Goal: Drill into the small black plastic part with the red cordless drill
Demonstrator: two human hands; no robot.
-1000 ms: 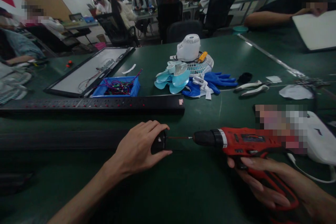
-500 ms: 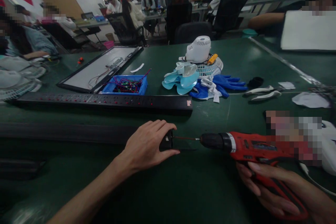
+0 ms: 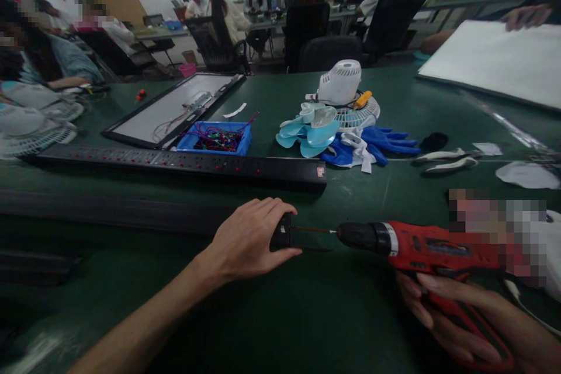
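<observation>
My left hand (image 3: 249, 239) is wrapped round the right end of a long black bar (image 3: 144, 215) lying across the table, thumb in front and fingers over the top. My right hand (image 3: 468, 315) holds a red cordless drill (image 3: 438, 248) by its handle, level and pointing left. A long thin bit (image 3: 313, 230) reaches from its black chuck to the bar's end face; the exact contact point is too small to make out. Behind the bar lies a black power strip (image 3: 188, 168) with a row of sockets and small red marks.
Behind the strip are a blue tray (image 3: 186, 143) of wires, a framed panel (image 3: 153, 114), light-blue fan blades (image 3: 307, 128), a white fan (image 3: 339, 85), blue gloves (image 3: 390, 141) and pliers (image 3: 451, 165). At the far right another person's hand (image 3: 526, 16) holds a white panel (image 3: 495, 64).
The view has shifted slightly. Both hands, the bar and the drill keep their positions relative to each other. At the far right, the white panel has tipped down and extends farther left.
</observation>
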